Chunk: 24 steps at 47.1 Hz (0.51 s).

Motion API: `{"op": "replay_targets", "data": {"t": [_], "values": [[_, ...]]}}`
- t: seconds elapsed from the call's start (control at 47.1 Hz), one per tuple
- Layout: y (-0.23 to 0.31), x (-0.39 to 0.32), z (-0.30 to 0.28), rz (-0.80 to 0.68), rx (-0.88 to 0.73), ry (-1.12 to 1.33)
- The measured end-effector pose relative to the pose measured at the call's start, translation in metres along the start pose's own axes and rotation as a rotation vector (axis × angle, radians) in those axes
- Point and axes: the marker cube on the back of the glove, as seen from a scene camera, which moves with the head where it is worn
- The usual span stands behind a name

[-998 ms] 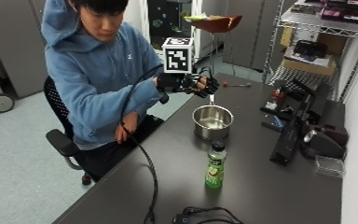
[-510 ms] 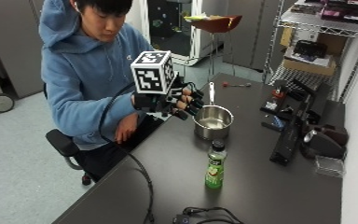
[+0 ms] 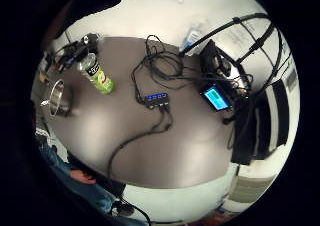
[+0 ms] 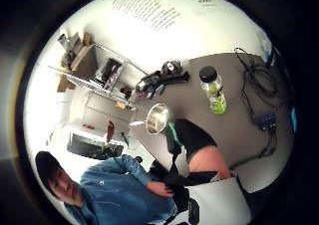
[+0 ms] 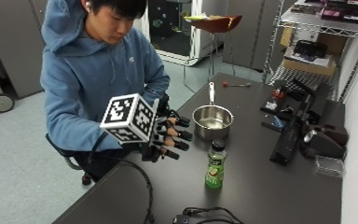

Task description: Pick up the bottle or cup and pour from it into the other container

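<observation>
Bottle (image 5: 215,164), green label w/ black cap, stands upright on the bench (image 5: 259,186), long axis vertical, just off my fingertips to the side away from my body and a bit toward the bench's near end. Nothing between it and my fingers (image 5: 178,134). My gloved right hand (image 5: 163,135) hovers over the bench edge, fingers spread fairly wide and only lightly bent, holding nothing. Saucepan (image 5: 212,121), steel w/ long handle pointing away from me, sits near the fingertips too, further along the bench from the bottle; bottle and pan are apart, not touching.

Judgement: approach phase, no grasp yet. Next move = short sideways reach, wrap around the bottle's body below the cap. Right hand is the nearer one; my bare hand doesn't show in outside view. Cap looks still on, so that may need dealing w/ before any pour.

Views differ: little-finger palm view shows bottle (image 3: 97,75) and pan (image 3: 57,98) from above, plus cable tangle w/ a USB hub (image 3: 156,99) well apart on the far side of the bottle, which outside view mostly cuts off. Thumb-side view shows bottle (image 4: 213,90) and pan (image 4: 157,118) with one gloved finger (image 4: 192,138) in front, but not the hub clearly. Can't tell what, if anything, is in the pan.
</observation>
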Motion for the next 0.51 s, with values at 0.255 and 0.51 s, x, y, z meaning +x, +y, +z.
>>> {"op": "replay_targets", "data": {"t": [0.255,0.51], "values": [[-0.003,0.036,0.031,0.038,0.096,-0.225],[-0.014,0.047,0.058,0.072,0.173,-0.411]]}}
